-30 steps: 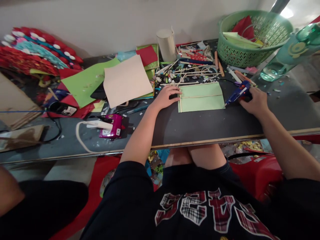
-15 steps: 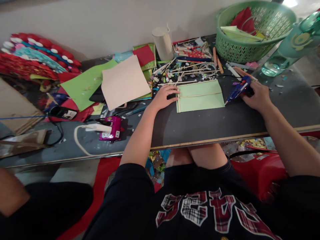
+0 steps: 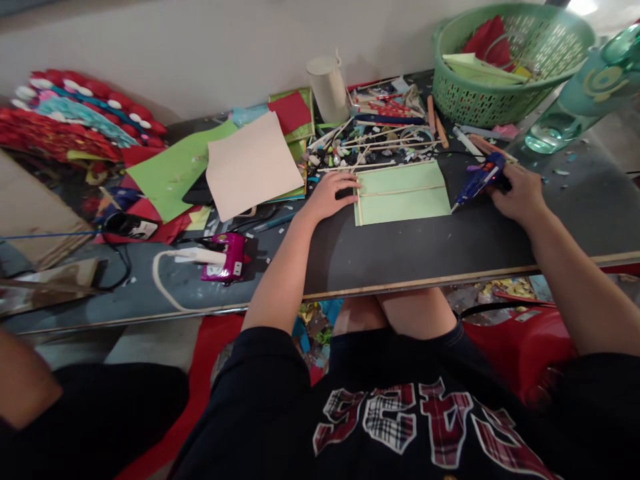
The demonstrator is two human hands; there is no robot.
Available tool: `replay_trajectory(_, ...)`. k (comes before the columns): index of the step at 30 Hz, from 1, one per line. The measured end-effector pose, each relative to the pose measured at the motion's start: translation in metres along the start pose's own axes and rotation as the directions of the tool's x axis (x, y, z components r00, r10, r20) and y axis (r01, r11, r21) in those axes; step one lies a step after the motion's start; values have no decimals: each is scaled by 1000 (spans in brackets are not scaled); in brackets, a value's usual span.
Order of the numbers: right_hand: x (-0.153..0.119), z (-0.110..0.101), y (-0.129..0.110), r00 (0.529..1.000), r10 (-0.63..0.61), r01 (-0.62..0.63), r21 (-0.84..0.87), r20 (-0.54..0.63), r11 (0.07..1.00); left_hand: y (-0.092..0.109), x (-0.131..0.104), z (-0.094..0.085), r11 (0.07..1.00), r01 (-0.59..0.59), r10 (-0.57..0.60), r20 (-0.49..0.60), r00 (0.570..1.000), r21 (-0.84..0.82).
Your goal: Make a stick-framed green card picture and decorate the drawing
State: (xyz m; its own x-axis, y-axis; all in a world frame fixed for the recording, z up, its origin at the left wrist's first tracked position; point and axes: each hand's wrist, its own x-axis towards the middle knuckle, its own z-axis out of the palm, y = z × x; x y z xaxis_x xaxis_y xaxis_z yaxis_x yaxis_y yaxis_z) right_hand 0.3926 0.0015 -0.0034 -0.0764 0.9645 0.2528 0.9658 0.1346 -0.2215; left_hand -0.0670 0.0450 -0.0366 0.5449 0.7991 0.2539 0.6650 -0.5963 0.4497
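A pale green sheet of card (image 3: pixel 400 203) lies on the dark table, with thin wooden sticks (image 3: pixel 400 191) along its top edge, left edge and across its middle. My left hand (image 3: pixel 333 195) rests at the card's left side, fingers stretched out and thumb apart, fingertips touching the edge stick. In my right hand (image 3: pixel 520 193) is a blue hot glue gun (image 3: pixel 477 180), gripped with its nozzle tilted down to the left. The nozzle tip is at the card's lower right corner; whether it touches cannot be made out. A small red light shows on the gun.
Behind the card lie loose sticks and scraps (image 3: pixel 380 143). A green basket (image 3: pixel 480 100) and a bottle (image 3: pixel 555 127) stand at the back right, a beige cylinder (image 3: pixel 327 90) at the back. To the left are a cream sheet (image 3: pixel 255 167) and a pink power adapter (image 3: pixel 233 257). Someone's arm shows at lower left.
The view has shifted slightly. Both hands stay almost where they were, and the glue gun's tip remains near the card's lower right corner.
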Motion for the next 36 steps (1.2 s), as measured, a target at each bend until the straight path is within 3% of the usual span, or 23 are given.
replay_trajectory(9, -6, -12, -17, 999, 52, -52, -21, 12, 998, -4, 1, 3, 1000, -10, 10, 2, 1000, -28)
replay_trajectory(12, -6, -15, -20, 986, 158, -158, 8, -60, 987, -2, 1, 2, 999, -10, 10, 1, 1000, -34)
replay_trajectory(15, 3, -19, -24, 952, 240, -215, 141, -193, 966, 1, 1, 1, 999, -8, 8, -6, 1000, -40)
replay_trajectory(19, 23, -22, -35, 946, 191, -140, 203, -260, 969, 1, 0, 2, 999, -2, 2, -16, 1000, -32)
replay_trajectory(24, 39, -12, -51, 975, 181, -169, 104, -127, 980, 1, -1, 2, 1000, -6, 5, -24, 1000, -25)
replay_trajectory(29, 34, 0, -49, 986, 129, -122, 65, -108, 990, 0, -1, 2, 1000, -11, 10, -24, 1000, -20)
replay_trajectory(33, 28, -1, -47, 974, 164, -161, 33, -156, 986, -1, 0, 3, 999, -17, 16, -28, 999, -31)
replay_trajectory(36, 25, -5, -56, 979, 36, -40, -16, -203, 999, -2, 0, 4, 999, -10, 9, -21, 1000, -34)
